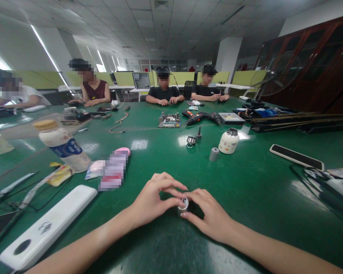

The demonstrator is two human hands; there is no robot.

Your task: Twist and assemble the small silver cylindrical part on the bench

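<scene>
A small silvery metal cylinder (183, 208) with a pale rim stands on the green table between my hands. My left hand (153, 196) reaches in from the left, thumb and fingertips closed at its top edge. Around its right side curl the thumb and index finger of my right hand (210, 213). The fingers partly hide its top. Farther off stands a similar metal cylinder (214, 154), beside an uncapped cream bottle (229, 142) with a face printed on it. A metal cap with a ring (191, 141) and a small dark stepped part (199, 133) lie behind.
On the left are a white power strip (50, 226), a drink bottle (64, 148) and a pink-lilac packet (114, 171). A phone (296, 156) lies right. A circuit board (169, 120) and power drills (201, 117) lie ahead. Several people sit across the table.
</scene>
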